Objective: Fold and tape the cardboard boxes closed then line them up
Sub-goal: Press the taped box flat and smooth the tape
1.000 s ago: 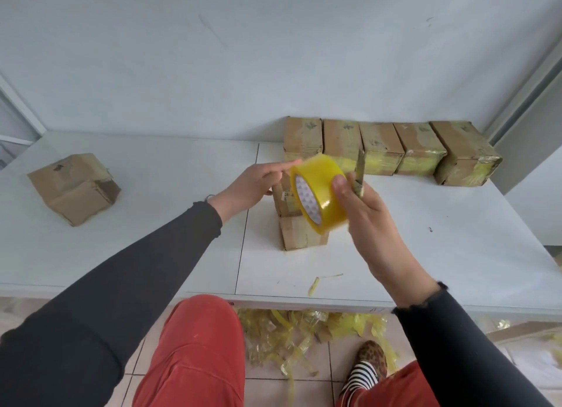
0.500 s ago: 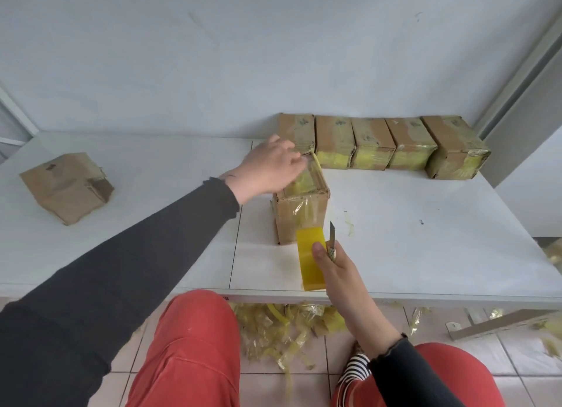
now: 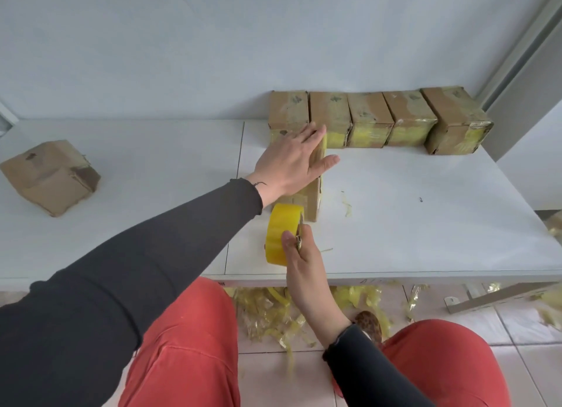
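Head view, looking down on a white table (image 3: 395,224). Left hand (image 3: 292,163) flat on top of a cardboard box (image 3: 314,206) near the table middle, fingers straight and spread, pressing it. Right hand (image 3: 299,254) curled around a yellow tape roll (image 3: 281,234), just in front of this box, near the table's front edge. Small metal tool between the right fingers, too small to name. Five taped boxes (image 3: 368,117) side by side in a row against the wall, behind the pressed box. One more box (image 3: 50,177), tilted, well apart at far left. Yellow tape scraps (image 3: 267,312) on the tiled floor below, beside red trousers (image 3: 188,345).
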A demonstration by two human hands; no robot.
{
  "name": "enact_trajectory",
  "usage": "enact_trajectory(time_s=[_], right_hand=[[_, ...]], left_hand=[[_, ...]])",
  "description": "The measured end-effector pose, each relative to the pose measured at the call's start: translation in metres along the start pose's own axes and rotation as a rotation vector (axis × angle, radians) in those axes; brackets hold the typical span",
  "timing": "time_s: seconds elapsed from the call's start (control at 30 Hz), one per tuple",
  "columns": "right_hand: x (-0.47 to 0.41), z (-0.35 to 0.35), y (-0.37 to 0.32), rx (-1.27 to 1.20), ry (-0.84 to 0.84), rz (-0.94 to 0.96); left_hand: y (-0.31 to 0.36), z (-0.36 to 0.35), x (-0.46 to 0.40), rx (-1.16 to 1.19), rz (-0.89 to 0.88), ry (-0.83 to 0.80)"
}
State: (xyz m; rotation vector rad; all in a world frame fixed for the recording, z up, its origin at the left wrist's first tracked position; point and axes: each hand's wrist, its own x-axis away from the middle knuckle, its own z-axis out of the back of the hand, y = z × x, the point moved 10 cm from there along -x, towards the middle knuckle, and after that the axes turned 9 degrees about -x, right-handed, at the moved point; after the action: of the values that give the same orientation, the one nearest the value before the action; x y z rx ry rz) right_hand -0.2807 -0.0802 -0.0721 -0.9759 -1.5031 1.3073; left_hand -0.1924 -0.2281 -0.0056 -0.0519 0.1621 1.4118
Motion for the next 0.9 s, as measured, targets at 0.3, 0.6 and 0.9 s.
enact_trajectory(time_s=[0.3, 0.6, 0.9], right_hand=[[0.01, 0.0, 0.019, -0.085, 0.054, -0.177], [0.014, 0.017, 0.01, 0.063, -0.035, -0.123], [-0.023, 0.051, -0.068, 1.024, -0.029, 0.313]], left_hand=[[0.0, 0.008, -0.004, 0.436, 0.016, -0.257], [-0.03, -0.034, 0.154, 0.923, 0.684, 0.219], [-0.01, -0.063, 0.166, 1.237, 0.671, 0.11]])
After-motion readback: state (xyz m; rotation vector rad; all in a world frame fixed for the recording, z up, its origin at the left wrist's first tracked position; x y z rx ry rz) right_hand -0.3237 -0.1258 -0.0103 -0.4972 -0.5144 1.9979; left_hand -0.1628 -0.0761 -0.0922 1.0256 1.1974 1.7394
